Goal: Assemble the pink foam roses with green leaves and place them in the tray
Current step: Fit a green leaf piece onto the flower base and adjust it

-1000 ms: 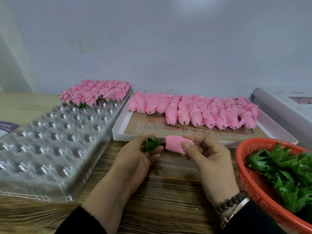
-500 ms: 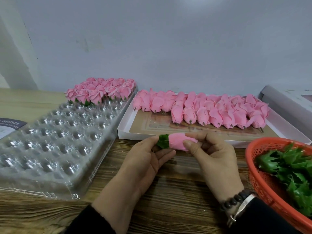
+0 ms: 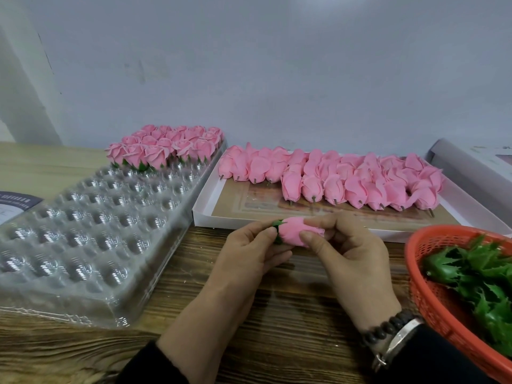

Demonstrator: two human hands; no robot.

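While the right hand (image 3: 352, 256) pinches the pink foam rose (image 3: 297, 234) between thumb and fingers, the left hand (image 3: 249, 252) pinches the green leaf collar (image 3: 278, 231) at its base, so both are closed on the part. Rose is held sideways in the air above the wooden table (image 3: 291, 314), just in front of the white box (image 3: 202, 214) of bare roses. My read: leaf looks nearly seated. To finish well, push the collar square onto the stem end, keep the right-hand grip light so the petals don't crush, and check the leaf sits flush all round. Both wrists are low, forearms converging, palms angled inward. Clear plastic tray (image 3: 91, 225) is to the left, finished roses (image 3: 163, 148) fill its far rows, near cells free. Red basket (image 3: 432, 297) of spare leaves is at right.
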